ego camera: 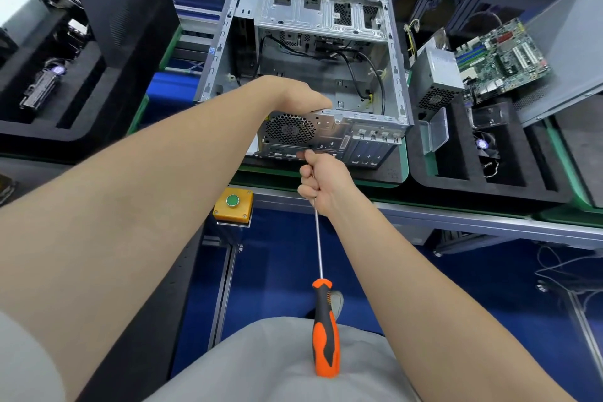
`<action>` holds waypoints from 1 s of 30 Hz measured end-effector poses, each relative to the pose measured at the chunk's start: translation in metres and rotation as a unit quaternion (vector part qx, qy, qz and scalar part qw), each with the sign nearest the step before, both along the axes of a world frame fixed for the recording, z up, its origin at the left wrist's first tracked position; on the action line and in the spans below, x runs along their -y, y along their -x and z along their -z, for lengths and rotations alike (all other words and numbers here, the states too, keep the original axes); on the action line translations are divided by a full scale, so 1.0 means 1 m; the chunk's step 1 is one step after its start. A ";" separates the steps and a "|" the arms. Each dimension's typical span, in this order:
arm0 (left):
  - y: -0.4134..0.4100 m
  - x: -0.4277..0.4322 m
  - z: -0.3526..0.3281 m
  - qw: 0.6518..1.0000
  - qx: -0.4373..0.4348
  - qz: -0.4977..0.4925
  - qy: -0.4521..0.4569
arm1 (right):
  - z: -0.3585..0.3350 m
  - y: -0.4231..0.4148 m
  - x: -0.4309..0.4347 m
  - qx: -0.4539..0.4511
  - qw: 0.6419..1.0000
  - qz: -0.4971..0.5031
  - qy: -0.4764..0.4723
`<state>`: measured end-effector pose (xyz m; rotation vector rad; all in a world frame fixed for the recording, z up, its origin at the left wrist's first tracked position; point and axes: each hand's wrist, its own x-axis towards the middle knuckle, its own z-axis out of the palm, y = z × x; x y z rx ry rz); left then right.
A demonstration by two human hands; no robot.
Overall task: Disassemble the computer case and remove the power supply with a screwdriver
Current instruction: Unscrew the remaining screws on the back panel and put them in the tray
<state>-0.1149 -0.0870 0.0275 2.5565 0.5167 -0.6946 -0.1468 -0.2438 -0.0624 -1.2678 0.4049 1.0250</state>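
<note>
Two hands: right hand (321, 181) grips screwdriver (324, 333) shaft; left hand (301, 95) on case (329, 129), grip unclear; motherboard (502, 59), power supply (439, 75) alongside.

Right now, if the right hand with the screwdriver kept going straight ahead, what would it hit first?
The right hand, gripping the screwdriver by its shaft, would first meet the rear panel of the computer case, just below the fan grille. It looks very close, though depth is hard to judge.

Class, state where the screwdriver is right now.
Head view, centre: the right hand grips the screwdriver by its shaft, just before the case, orange handle pointing back toward the person's lap.
</note>
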 end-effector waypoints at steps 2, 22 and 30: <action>0.000 0.000 0.000 1.000 0.000 -0.003 0.003 | 0.000 0.000 0.004 -0.041 0.997 0.008 -0.064; -0.005 -0.002 0.001 1.000 -0.004 0.011 -0.022 | 0.007 -0.010 0.001 -0.172 0.958 0.092 -0.208; -0.005 -0.002 0.003 1.000 -0.003 0.001 -0.017 | 0.005 -0.021 0.003 -0.120 0.989 0.032 -0.084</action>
